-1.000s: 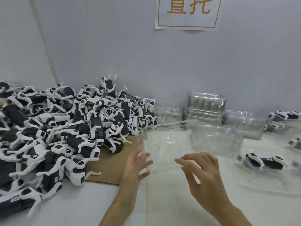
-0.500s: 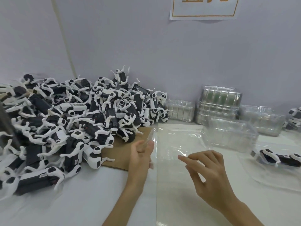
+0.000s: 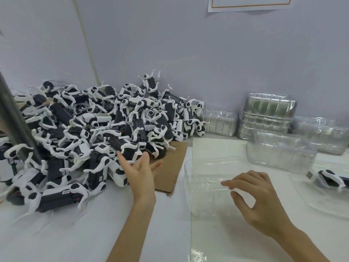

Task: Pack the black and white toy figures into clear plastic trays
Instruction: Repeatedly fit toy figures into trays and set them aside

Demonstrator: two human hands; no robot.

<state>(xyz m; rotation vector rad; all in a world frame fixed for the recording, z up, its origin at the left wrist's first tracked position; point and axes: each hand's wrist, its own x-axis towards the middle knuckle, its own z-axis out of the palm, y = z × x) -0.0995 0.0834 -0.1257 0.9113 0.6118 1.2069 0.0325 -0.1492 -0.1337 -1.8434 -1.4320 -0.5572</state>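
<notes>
A big heap of black and white toy figures (image 3: 98,129) covers the left of the table. A clear plastic tray (image 3: 204,173) lies flat in front of me, nothing in it. My left hand (image 3: 140,173) hovers with fingers spread at the heap's near edge, just short of a black and white figure (image 3: 128,148), holding nothing. My right hand (image 3: 255,195) hangs over the tray's right side, fingers relaxed, holding nothing. At the right edge one figure (image 3: 330,178) lies in another clear tray (image 3: 321,203).
Brown cardboard (image 3: 170,167) lies under the heap's right edge. Stacks of clear trays (image 3: 268,114) stand against the back wall, with a loose stack (image 3: 279,150) closer in. A grey metal post (image 3: 13,114) slants at the far left.
The tray was held up by both hands and now lies flat on the table. My left hand has let go and moved left toward the heap. The view has shifted left.
</notes>
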